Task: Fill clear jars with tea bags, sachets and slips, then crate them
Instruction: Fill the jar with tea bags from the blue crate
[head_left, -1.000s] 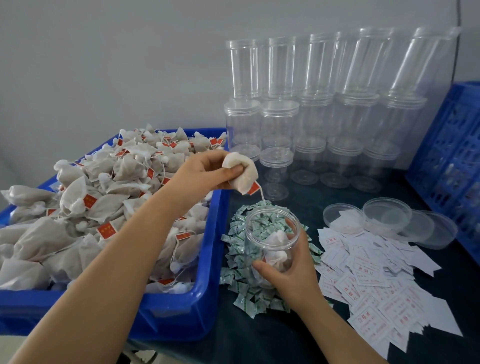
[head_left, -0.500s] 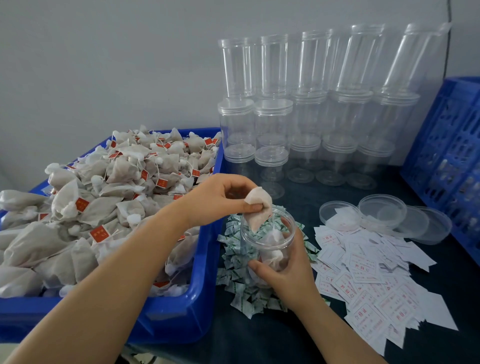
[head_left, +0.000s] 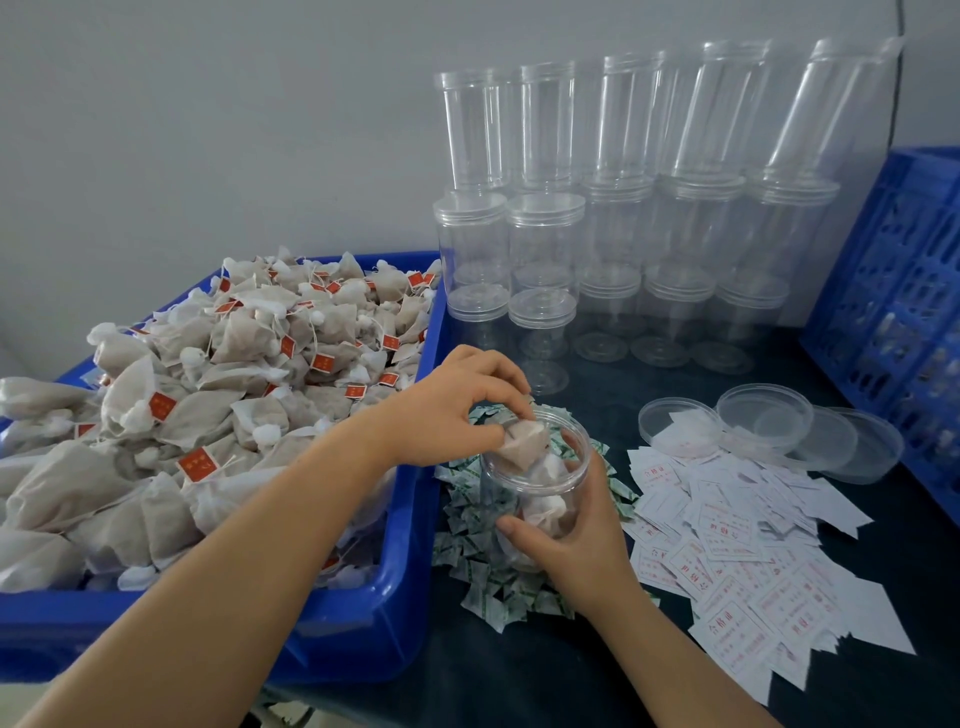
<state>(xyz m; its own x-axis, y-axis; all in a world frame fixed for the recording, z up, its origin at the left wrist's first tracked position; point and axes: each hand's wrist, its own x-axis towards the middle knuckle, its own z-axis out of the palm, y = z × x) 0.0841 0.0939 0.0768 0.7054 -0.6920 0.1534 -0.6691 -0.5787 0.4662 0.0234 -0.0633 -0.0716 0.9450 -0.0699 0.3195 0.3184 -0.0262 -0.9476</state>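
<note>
My right hand (head_left: 566, 540) grips an open clear jar (head_left: 537, 488) standing on the pile of green-and-white sachets (head_left: 483, 577). My left hand (head_left: 447, 410) is at the jar's mouth and pinches a tea bag (head_left: 522, 441) that is partly inside the jar. A few other tea bags lie in the jar below it. The blue bin (head_left: 395, 613) on the left is heaped with tea bags carrying red tags. White printed slips (head_left: 737, 561) are spread to the right of the jar.
Stacks of empty clear jars (head_left: 613, 218) stand along the back wall. Loose clear lids (head_left: 763, 421) lie behind the slips. A blue slatted crate (head_left: 898, 312) stands at the far right. The tabletop is dark.
My left hand carried the tea bag from above the bin's edge down into the jar's mouth. My right hand kept its grip on the jar.
</note>
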